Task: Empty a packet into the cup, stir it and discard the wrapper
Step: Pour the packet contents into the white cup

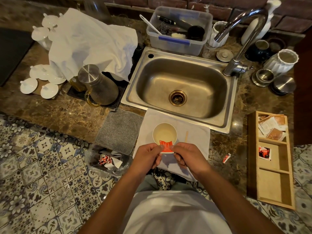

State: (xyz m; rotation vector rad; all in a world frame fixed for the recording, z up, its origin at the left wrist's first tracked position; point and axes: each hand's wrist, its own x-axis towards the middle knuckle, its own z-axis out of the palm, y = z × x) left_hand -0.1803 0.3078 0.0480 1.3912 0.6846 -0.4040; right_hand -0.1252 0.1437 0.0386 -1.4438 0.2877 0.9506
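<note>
A white paper cup point(164, 132) with pale liquid stands on a white cloth point(197, 137) at the counter's front edge. Both hands pinch a small red packet point(166, 146) just over the cup's near rim: my left hand point(148, 156) grips its left side, my right hand point(185, 156) its right side. The packet's top edge looks torn open. A wooden stir stick point(186, 136) lies on the cloth right of the cup. A torn red strip point(226, 158) lies on the counter further right.
A clear bag point(108, 162) with crumpled wrappers hangs at the counter's front left, below a grey mat point(119, 130). A wooden tray point(270, 159) with more packets sits at right. The steel sink point(182, 85) is behind the cup; a metal jug point(99, 85) stands at left.
</note>
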